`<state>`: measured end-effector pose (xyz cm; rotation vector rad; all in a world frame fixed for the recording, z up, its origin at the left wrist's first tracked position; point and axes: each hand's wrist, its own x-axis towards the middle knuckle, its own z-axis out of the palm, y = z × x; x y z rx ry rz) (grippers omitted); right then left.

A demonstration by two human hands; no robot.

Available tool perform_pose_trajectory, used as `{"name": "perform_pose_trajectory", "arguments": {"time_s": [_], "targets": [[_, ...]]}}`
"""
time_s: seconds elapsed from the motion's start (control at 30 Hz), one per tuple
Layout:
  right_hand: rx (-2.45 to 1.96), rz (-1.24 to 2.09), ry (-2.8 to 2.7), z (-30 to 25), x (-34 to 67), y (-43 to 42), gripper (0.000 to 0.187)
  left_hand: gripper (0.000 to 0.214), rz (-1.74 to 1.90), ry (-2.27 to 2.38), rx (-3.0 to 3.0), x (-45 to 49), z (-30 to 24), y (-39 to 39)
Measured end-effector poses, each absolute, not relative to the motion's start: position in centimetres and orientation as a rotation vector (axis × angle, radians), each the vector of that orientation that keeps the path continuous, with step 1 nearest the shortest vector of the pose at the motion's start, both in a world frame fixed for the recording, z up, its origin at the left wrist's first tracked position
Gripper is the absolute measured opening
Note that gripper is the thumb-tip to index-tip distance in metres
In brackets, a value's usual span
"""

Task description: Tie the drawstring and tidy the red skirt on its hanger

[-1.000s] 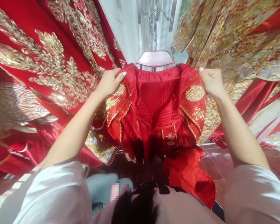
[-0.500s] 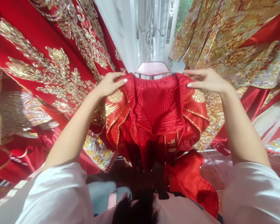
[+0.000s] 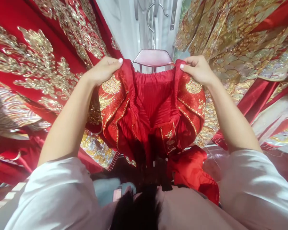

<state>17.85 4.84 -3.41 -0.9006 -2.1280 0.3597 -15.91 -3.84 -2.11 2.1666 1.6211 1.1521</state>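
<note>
A red pleated skirt with a gathered waistband hangs spread in front of me, its outer panels carrying gold embroidery and gold trim. My left hand is closed on its upper left edge, thumb on top and the other fingers partly hidden by the cloth. At the upper right edge, my right hand pinches the fabric between thumb and fingers. Between the hands, a hanger with a pale middle piece and a metal hook reaches down to the waistband. Its ends are hidden at the cloth.
Red garments with gold sequins hang close on the left, and a gold-patterned garment hangs on the right. Loose red cloth lies low, right of centre. Behind the hanger stands a white door or frame.
Both hands, the skirt and the hanger have shifted up and slightly left in view. My right hand's fingers have closed more on the edge.
</note>
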Motion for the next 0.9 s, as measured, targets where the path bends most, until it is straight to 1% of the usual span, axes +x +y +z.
{"name": "perform_pose_trajectory", "arguments": {"time_s": [0.07,0.1,0.13,0.2,0.23,0.27,0.3,0.33,0.4,0.47,0.53,0.57,0.63,0.7,0.77,0.9], "targets": [[-0.893,0.202,-2.204,-3.3,17.9,3.9,0.029,0.067,1.024,1.562,2.157,-15.5,-1.7,-4.2],[-0.894,0.086,-2.202,-3.5,18.0,3.2,0.029,0.063,1.026,1.590,2.195,-15.1,-1.7,-4.6],[-0.905,-0.041,-2.162,-4.0,18.1,2.3,0.030,0.058,1.086,1.678,2.261,-14.7,-2.0,-5.3],[-0.945,-0.262,-1.990,-6.1,18.2,-0.2,0.032,0.042,1.336,1.909,2.375,-13.5,-3.9,-7.4],[-0.961,-0.320,-1.899,-7.8,18.2,-1.6,0.030,0.033,1.484,2.016,2.380,-12.8,-5.7,-8.8],[-0.953,-0.336,-1.837,-10.0,18.2,-3.1,0.029,0.029,1.589,2.070,2.350,-11.9,-8.1,-10.3],[-0.922,-0.314,-1.839,-12.6,18.1,-4.6,0.029,0.029,1.679,2.095,2.318,-11.0,-11.0,-11.8],[-0.893,-0.242,-1.905,-15.4,17.8,-6.1,0.029,0.031,1.633,2.087,2.306,-9.9,-14.3,-13.1],[-0.883,-0.008,-2.113,-21.4,17.1,-8.8,0.030,0.033,1.366,2.016,2.232,-7.6,-21.1,-14.8],[-1.044,0.293,-2.126,-26.8,16.1,-10.8,0.031,0.028,1.008,1.919,2.071,-5.3,-27.0,-14.7],[-1.173,0.619,-2.005,-30.9,15.0,-12.2,0.029,0.030,0.927,2.005,1.837,-3.3,-30.9,-13.0],[-1.213,0.769,-1.926,-32.3,14.5,-12.6,0.028,0.035,0.900,2.048,1.780,-2.5,-32.0,-11.7],[-1.247,0.997,-1.785,-34.0,13.7,-13.2,0.027,0.039,0.890,2.152,1.724,-1.3,-33.2,-9.4],[-1.260,1.105,-1.693,-34.5,13.2,-13.2,0.028,0.032,0.907,2.207,1.722,-0.5,-33.9,-8.0],[-1.279,1.101,-1.650,-34.5,12.8,-13.1,0.030,0.024,0.937,2.208,1.717,0.0,-34.9,-8.2],[-1.280,0.915,-1.701,-34.0,11.9,-13.4,0.030,0.016,0.980,2.160,1.677,0.9,-38.0,-12.4]]}}
